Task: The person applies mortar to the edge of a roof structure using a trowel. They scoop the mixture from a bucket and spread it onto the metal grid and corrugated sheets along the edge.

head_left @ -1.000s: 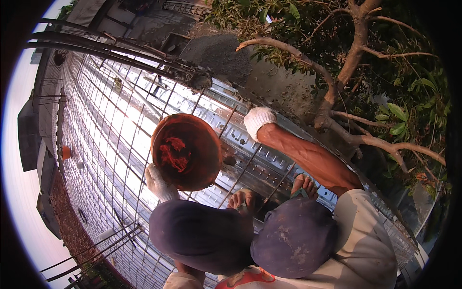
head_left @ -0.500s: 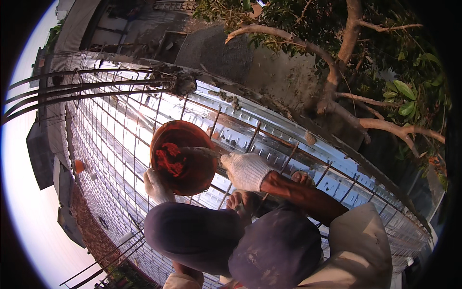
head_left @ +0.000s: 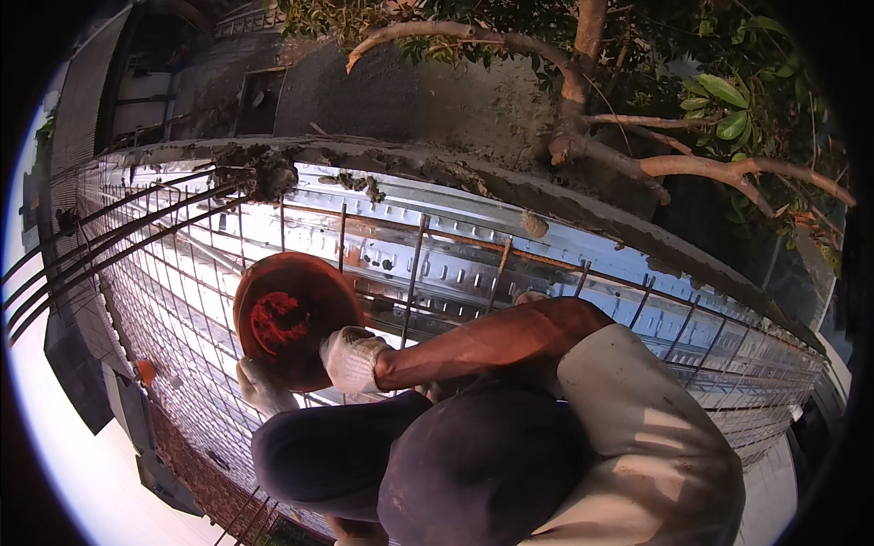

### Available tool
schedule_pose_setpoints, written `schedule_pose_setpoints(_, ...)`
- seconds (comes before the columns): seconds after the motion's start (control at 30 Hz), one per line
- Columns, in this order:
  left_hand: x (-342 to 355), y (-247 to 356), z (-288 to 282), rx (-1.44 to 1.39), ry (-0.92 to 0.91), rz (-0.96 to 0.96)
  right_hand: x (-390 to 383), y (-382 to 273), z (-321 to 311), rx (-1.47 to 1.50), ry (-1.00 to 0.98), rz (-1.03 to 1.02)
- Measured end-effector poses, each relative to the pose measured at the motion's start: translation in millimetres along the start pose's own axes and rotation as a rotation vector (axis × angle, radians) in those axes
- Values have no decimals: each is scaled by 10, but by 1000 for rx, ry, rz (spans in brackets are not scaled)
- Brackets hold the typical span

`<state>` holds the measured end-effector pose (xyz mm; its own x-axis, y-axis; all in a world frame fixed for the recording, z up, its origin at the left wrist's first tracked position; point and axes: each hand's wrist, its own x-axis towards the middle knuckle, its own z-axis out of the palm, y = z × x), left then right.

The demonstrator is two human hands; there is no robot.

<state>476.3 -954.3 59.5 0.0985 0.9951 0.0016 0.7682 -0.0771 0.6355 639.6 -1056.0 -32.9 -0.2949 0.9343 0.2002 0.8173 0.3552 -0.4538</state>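
Observation:
A reddish-orange bucket (head_left: pixel 248 314) stands over the steel mesh, its open mouth toward me and a bright red patch inside near the bottom. My left hand (head_left: pixel 264 387), in a white knitted glove, is closed at the near left side of the bucket. In a matching glove, my right hand (head_left: pixel 353 358) is closed at the right rim, its fingertips reaching over the opening. The trowel seen in it a moment earlier is hard to make out in the dark bucket. My dark-trousered knees (head_left: pixel 482 455) are bent close behind the hands.
Rusty rebar mesh (head_left: pixel 414 273) runs over shiny ribbed metal decking (head_left: pixel 464 264). Long bars (head_left: pixel 118 218) stick out at the left from a rough concrete lump (head_left: pixel 271 173). A rough concrete edge (head_left: pixel 437 173) borders the deck; tree branches (head_left: pixel 692 168) overhang beyond it.
My right hand has moved left and down to the bucket's rim, and the trowel blade no longer shows clearly. The bucket and surroundings sit further left in view; my left hand stays at the bucket.

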Motion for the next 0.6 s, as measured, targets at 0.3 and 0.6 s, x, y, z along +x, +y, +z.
schedule_pose_setpoints(0.3,-71,408,304,-106,183,-199,32,369,39,51,-56,127)
schedule_pose_setpoints(0.6,-54,465,382,-95,249,-244,-239,459,189,129,212,326)
